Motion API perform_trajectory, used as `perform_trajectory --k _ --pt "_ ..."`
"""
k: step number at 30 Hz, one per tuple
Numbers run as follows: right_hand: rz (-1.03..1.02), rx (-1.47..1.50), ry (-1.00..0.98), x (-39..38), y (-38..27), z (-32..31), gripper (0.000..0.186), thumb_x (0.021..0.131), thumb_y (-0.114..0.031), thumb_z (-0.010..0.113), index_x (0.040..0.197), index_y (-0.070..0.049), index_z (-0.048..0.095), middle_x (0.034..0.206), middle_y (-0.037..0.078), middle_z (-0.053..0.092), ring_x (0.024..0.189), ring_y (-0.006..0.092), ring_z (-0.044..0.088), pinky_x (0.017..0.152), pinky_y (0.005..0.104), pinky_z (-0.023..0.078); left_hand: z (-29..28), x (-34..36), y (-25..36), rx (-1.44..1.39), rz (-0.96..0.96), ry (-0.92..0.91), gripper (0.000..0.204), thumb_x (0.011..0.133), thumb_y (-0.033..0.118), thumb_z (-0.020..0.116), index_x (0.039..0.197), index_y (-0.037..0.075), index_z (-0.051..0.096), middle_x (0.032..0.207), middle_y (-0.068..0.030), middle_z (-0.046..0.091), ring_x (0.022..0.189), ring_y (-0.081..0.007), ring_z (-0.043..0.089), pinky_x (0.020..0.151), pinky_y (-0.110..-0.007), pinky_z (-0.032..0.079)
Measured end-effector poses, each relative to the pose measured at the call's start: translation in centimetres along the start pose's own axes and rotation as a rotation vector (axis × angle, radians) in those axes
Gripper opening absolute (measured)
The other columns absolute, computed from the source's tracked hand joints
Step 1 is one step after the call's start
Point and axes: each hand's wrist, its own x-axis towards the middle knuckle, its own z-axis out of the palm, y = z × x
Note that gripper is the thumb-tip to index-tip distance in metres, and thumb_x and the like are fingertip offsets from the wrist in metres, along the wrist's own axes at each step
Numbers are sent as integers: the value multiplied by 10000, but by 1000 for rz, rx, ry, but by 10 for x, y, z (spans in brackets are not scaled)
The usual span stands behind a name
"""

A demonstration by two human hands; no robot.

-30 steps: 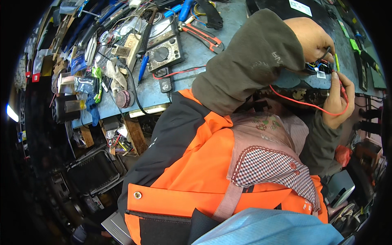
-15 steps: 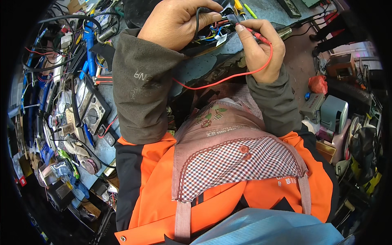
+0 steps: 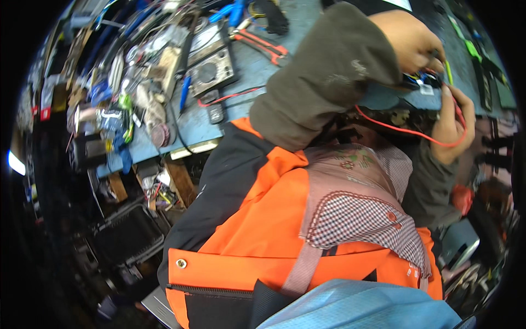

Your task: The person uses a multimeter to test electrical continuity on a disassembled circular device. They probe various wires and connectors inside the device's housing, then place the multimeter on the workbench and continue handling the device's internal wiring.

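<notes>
My left hand is at the upper right, fingers curled over a small device with coloured wires at the bench edge, closed on what looks like a black lead. My right hand is just below it, thumb and fingers closed on a red test probe against the device. The probe's red lead loops down and left under my left sleeve. A yellow stick lies beside the device. An analogue multimeter with a short red lead near it sits at left. The view is blurred, so the probe's tip cannot be made out.
On the blue bench are red-handled pliers, blue tools, a glove and a pile of cables and parts. Below are a black case and wooden supports. At right are a red bag and someone's dark legs.
The view swung from facing the hands squarely half a second ago back to a sideways angle like a second ago, now blurred. Both hands stay on the device and leads.
</notes>
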Motion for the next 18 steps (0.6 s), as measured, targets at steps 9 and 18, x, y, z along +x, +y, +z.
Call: perform_trajectory --k 9,18 --pt "25 24 -4 0 0 -1 151 1004 -71 761 1084 56 743 994 77 732 894 118 650 826 247 518 14 6 -6 -39 -33 8 302 981 388 746 1180 174 823 1009 -87 813 952 -288 775 828 -400 600" --pt "30 10 12 -2 3 -1 131 993 -74 771 1074 27 756 961 47 730 851 88 635 798 236 513 1 3 -4 -43 39 -41 303 983 332 733 1207 138 798 996 -134 803 955 -328 774 827 -434 601"
